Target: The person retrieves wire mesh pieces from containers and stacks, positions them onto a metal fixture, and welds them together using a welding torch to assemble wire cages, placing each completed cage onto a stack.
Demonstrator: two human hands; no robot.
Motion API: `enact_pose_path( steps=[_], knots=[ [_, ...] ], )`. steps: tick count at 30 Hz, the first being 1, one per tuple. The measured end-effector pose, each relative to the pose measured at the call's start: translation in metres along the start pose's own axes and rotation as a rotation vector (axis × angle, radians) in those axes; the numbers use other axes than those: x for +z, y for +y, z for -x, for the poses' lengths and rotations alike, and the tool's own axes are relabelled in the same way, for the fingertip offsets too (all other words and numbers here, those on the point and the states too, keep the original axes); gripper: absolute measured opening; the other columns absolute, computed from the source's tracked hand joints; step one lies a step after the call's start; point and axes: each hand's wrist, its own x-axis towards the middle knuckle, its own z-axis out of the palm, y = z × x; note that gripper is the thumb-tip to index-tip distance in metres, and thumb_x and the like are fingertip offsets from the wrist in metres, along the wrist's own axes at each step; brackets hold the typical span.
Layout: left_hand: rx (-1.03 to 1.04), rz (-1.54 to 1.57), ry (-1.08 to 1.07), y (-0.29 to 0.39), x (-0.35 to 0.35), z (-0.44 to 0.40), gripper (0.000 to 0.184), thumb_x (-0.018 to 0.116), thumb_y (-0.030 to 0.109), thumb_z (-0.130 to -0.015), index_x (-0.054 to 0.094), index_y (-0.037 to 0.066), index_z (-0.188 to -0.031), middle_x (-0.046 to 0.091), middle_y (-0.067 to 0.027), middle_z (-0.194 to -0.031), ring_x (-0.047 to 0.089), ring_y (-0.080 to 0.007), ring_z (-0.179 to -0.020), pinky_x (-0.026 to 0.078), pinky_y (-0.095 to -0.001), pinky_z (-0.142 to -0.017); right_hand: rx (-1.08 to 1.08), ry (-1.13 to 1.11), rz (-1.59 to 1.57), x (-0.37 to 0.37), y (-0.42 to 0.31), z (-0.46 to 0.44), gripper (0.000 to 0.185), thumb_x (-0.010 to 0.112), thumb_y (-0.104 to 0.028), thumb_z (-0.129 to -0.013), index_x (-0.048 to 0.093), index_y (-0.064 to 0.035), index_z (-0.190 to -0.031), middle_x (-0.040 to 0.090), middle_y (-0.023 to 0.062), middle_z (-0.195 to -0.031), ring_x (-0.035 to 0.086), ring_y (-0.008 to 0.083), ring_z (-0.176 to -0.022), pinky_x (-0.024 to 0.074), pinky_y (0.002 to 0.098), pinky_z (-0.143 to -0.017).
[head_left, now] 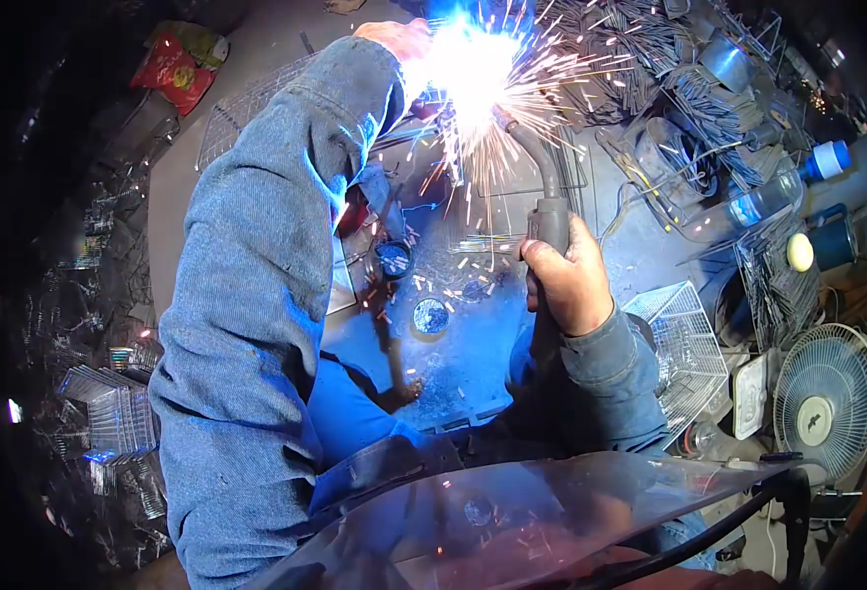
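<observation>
Right grip (573, 275) wraps the welding torch (551, 224), whose long axis runs forward from the grip, its neck bending left toward a spark-throwing glare (473, 69); the left grip (396, 40) lies nearer that glare, its state impossible to tell.

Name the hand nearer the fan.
Right. The right hand grips the welding torch, left of the fan; the left hand, beside the glare, is farther left.

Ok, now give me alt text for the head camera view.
A welding torch, gripped in a person's right hand, points into a blinding white-blue arc spraying sparks. The left hand is at the glare's edge, partly washed out. A wire basket and an electric fan are at the picture's right.
</observation>
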Motion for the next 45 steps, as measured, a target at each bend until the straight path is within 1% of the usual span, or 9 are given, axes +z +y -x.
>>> enact_pose_path(
  steps=[9, 16, 19, 20, 23, 27, 31, 36, 45],
  knots=[
    [-0.011, -0.051, 0.07, 0.012, -0.002, 0.012, 0.088, 0.08, 0.031, -0.067, 0.033, 0.019, -0.14, 0.052, -0.0155, -0.122, 0.055, -0.0332, -0.111, 0.047, -0.043, -0.091, 0.012, -0.009, 0.015, -0.003, 0.003, -0.004, 0.026, 0.057, -0.013, -0.079, 0.051, -0.0037, -0.103, 0.054, 0.0039, -0.071, 0.049, 0.0099, -0.052, 0.0423, 0.0254, -0.042],
    [-0.079, 0.102, 0.225, 0.01, 0.019, 0.017, 0.053, 0.069, 0.033, -0.075, 0.051, 0.015, -0.122, 0.063, -0.0136, -0.106, 0.062, -0.0317, -0.098, 0.051, -0.0454, -0.078, 0.052, 0.068, -0.119, -0.012, -0.009, -0.003, 0.02, 0.06, -0.014, -0.08, 0.055, -0.0033, -0.097, 0.057, 0.0044, -0.071, 0.05, 0.01, -0.049, 0.0402, 0.0221, -0.039],
    [-0.159, 0.209, 0.4, 0.011, 0.056, 0.023, 0.034, 0.04, 0.027, -0.09, 0.054, 0.009, -0.115, 0.06, -0.0148, -0.113, 0.056, -0.0324, -0.108, 0.046, -0.0459, -0.088, 0.02, 0.091, -0.224, -0.018, -0.002, -0.01, 0.02, 0.058, -0.013, -0.083, 0.052, -0.0002, -0.097, 0.058, 0.0076, -0.075, 0.048, 0.0089, -0.047, 0.04, 0.0217, -0.035],
    [-0.138, 0.192, 0.7, 0.011, 0.088, 0.022, 0.039, 0.046, 0.027, -0.088, 0.05, 0.01, -0.123, 0.052, -0.0163, -0.126, 0.045, -0.0327, -0.122, 0.037, -0.0472, -0.1, 0.015, 0.053, -0.237, -0.024, 0.011, -0.014, 0.021, 0.058, -0.012, -0.083, 0.052, 0.0, -0.099, 0.058, 0.0085, -0.077, 0.048, 0.0092, -0.046, 0.0403, 0.022, -0.035],
    [-0.197, 0.143, 0.649, 0.016, 0.082, 0.083, 0.061, 0.062, 0.025, -0.079, 0.04, 0.011, -0.134, 0.041, -0.016, -0.138, 0.034, -0.0316, -0.132, 0.026, -0.0491, -0.108, 0.04, -0.005, -0.272, -0.029, 0.043, -0.013, 0.024, 0.057, -0.014, -0.083, 0.05, -0.0001, -0.102, 0.058, 0.0107, -0.083, 0.049, 0.0109, -0.047, 0.0413, 0.023, -0.034],
    [-0.29, -0.097, 0.64, -0.052, 0.106, 0.085, 0.046, 0.052, 0.021, -0.084, 0.045, 0.008, -0.128, 0.051, -0.0163, -0.127, 0.051, -0.0305, -0.117, 0.043, -0.048, -0.091, 0.186, -0.162, -0.23, -0.008, 0.043, -0.017, 0.024, 0.057, -0.013, -0.081, 0.05, -0.0022, -0.101, 0.058, 0.0092, -0.082, 0.049, 0.0118, -0.046, 0.0417, 0.0232, -0.034],
    [-0.434, -0.201, 0.46, -0.137, 0.008, 0.072, 0.026, 0.047, 0.017, -0.085, 0.055, 0.008, -0.108, 0.066, -0.0123, -0.096, 0.067, -0.0286, -0.08, 0.053, -0.0404, -0.065, 0.132, -0.132, -0.267, -0.005, 0.047, -0.026, 0.024, 0.055, -0.012, -0.08, 0.05, -0.0024, -0.101, 0.058, 0.0081, -0.077, 0.049, 0.0118, -0.046, 0.0428, 0.024, -0.035],
    [-0.272, -0.12, 0.848, -0.144, -0.13, 0.096, 0.024, 0.05, 0.025, -0.083, 0.068, 0.01, -0.091, 0.068, -0.0125, -0.087, 0.067, -0.0275, -0.08, 0.053, -0.0379, -0.07, 0.109, -0.143, -0.233, -0.007, 0.049, -0.032, 0.024, 0.055, -0.011, -0.081, 0.05, -0.0032, -0.103, 0.058, 0.0098, -0.076, 0.048, 0.0125, -0.043, 0.0408, 0.0243, -0.033],
    [0.045, 0.194, 0.343, -0.002, -0.05, 0.181, 0.019, 0.054, 0.015, -0.069, 0.068, 0.004, -0.077, 0.067, -0.0178, -0.076, 0.067, -0.0324, -0.074, 0.054, -0.0414, -0.066, 0.042, -0.159, -0.141, -0.021, 0.079, -0.06, 0.026, 0.057, -0.021, -0.08, 0.05, -0.0058, -0.1, 0.059, 0.0086, -0.08, 0.048, 0.0113, -0.048, 0.0385, 0.0232, -0.035]
  ],
)
